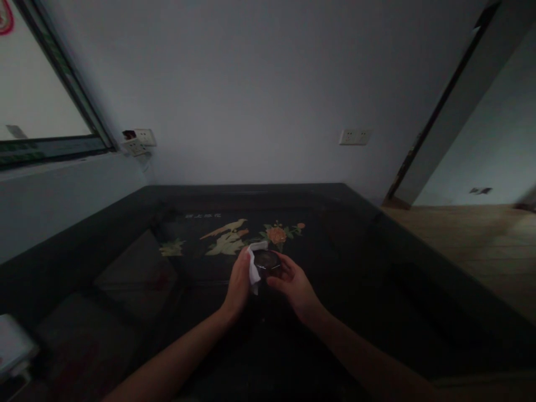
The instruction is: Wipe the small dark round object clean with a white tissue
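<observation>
A small round dark object (267,259) with a shiny rim is held just above the dark tabletop; the dim light hides whether it is a bowl, a jar or a lid. My right hand (295,283) grips it from the right, thumb in front and fingers curled round the side. On its other side, my left hand (239,279) is closed on a white tissue or cloth (253,268), pressing it against the object's left edge. Part of the white piece folds over the far rim. The left fingertips are mostly hidden behind it.
The dark glossy table (335,223) carries a bird-and-flower picture (228,237). At the lower left edge stands a white object (14,343), partly cut off. Behind are a wall with sockets (354,137), a power adapter (134,147) at left, and wooden floor (452,229) at right.
</observation>
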`<state>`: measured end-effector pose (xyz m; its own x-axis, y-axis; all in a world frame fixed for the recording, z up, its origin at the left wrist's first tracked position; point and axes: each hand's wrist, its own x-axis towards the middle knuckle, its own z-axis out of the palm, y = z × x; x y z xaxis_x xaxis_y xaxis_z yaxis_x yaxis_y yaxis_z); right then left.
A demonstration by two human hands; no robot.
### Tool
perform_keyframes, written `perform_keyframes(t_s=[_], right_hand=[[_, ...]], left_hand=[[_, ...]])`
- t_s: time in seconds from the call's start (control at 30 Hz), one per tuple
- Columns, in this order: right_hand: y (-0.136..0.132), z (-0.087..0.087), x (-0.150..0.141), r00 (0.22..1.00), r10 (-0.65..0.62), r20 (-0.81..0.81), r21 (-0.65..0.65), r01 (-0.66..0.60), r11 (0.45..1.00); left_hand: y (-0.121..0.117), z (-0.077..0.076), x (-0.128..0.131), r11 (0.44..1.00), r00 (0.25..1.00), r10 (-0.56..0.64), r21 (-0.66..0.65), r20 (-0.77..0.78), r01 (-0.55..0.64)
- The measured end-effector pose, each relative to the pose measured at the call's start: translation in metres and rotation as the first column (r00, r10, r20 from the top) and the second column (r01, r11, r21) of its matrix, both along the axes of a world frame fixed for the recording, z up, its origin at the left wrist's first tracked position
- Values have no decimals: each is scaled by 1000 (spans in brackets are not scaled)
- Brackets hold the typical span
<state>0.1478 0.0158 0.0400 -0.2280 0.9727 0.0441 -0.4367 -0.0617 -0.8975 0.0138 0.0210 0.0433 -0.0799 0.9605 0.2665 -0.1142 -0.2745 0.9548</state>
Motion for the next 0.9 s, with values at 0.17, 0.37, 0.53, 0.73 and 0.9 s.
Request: perform_keyframes(t_s=[0.17,0.37,0.53,0.73,0.9], right_hand=[[0,-3,-1,999,-32,-8,-8,31,999],[-3,-4,-1,1000,4,-20,-21,-4,1000],[-2,-8,-1,1000,16,-14,0,-16,1000],[0,-7,2,1000,-8,12,-60,9,998],[-1,-4,2,999,6,33,-37,-5,999]], left_hand=[[-5,3,-8,893,901,152,448,-405,51],[-2,7,-17,727,743,272,637,-611,257],[-4,10,-14,796,817,201,576,-540,185],[5,3,-8,997,982,-31,59,-185,42],[13,0,-4,953,974,5,-297,226,64]])
